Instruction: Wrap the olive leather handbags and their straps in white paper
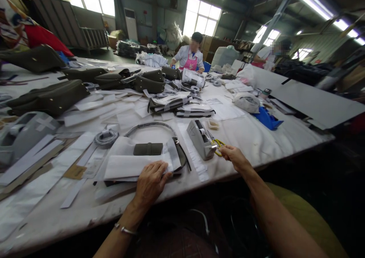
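Head: left hand flat on one bag, right hand pinched by one dispenser, hold unclear.

head-worn view, facing forward and down, hands near

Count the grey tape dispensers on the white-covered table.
2: the right dispenser by the right hand, the left dispenser at the picture's left edge. More may be hidden.

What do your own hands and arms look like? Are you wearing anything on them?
My left hand and right hand have no gloves on. No sleeves show on my forearms. I'm wearing a thin, shiny, silver-coloured bracelet on my left wrist, and I can't see one on my right.
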### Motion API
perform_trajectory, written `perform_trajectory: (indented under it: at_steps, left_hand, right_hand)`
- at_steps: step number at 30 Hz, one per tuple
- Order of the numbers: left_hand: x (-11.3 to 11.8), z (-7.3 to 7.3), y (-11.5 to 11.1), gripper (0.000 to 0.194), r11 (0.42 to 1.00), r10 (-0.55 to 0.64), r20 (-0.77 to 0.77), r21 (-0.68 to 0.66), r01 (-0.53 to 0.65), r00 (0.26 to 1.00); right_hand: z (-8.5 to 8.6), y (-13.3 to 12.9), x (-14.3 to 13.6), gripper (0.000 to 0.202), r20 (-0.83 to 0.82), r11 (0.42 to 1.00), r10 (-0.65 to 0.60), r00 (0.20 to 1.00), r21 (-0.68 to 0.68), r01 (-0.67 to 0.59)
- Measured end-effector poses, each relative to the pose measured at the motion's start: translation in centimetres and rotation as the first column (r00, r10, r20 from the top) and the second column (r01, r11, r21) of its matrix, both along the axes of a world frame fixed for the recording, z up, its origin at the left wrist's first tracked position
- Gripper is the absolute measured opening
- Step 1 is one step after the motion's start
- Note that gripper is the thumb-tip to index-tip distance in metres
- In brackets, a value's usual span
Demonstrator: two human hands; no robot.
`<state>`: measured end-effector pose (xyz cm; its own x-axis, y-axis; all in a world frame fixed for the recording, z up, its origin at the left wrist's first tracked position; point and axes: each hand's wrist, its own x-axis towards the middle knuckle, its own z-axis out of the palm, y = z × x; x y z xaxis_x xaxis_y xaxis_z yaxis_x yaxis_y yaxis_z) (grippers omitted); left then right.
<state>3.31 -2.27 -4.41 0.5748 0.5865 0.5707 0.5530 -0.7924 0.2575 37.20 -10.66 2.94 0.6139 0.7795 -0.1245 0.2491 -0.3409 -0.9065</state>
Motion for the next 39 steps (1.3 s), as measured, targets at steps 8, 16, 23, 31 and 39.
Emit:
perform_trajectory:
  at_steps: [8, 16, 23, 31, 39]
  left_hand:
    - [0.1, 0.8, -0.5, 0.019, 0.999, 0.012, -0.012, -0.041, -0.012, 1.000]
    - [0.2, 1.0, -0.7, 0.020, 0.997, 0.005, 0.015, -0.072, -0.004, 1.000]
    - [0.3, 1.3, -0.9, 0.014, 0.991, 0.002, 0.006, -0.134, -0.001, 1.000]
    - [0.3, 0.8, -0.8, 0.017, 0.990, -0.013, 0.040, -0.138, 0.018, 0.999]
    - [0.4, 0.7, -0.7, 0.017, 0.990, -0.006, 0.009, -0.139, 0.007, 1.000]
  right_hand:
    - [-0.7, -0.2, 2.6, 0.019, 0.145, 0.969, 0.092, 0.985, -0.242, -0.055]
    - [6.0, 3.0, -5.8, 0.017, 0.324, 0.749, 0.660, 0.678, -0.351, -0.562]
    - [6.7, 12.1, -16.7, 0.015, 0.435, 0.278, 0.900, -0.026, -0.620, -0.733]
    - [2.9, 17.2, -20.3, 0.018, 0.327, 0.094, 0.868, -0.374, -0.847, -0.523]
    - [1.8, 18.2, -21.5, 0.035, 0.343, 0.032, 0.774, -0.531, -0.860, -0.509]
